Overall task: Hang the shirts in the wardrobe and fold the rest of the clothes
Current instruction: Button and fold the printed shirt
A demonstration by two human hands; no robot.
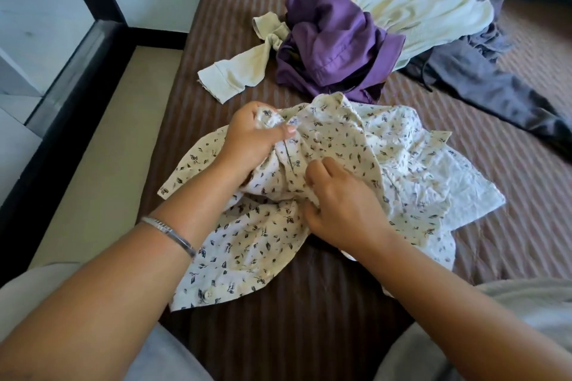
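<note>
I see the leaf-print shirt (325, 182) crumpled at the middle of the frame on the striped brown bed (309, 318). My left hand (252, 138) bunches its cloth in curled fingers near the collar; my right hand (343, 207) pinches a fold just below, fingers bent. Above them, toward the upper right, lie the purple garment (331, 43), the cream garment (433, 12) and the grey trousers (495, 86).
</note>
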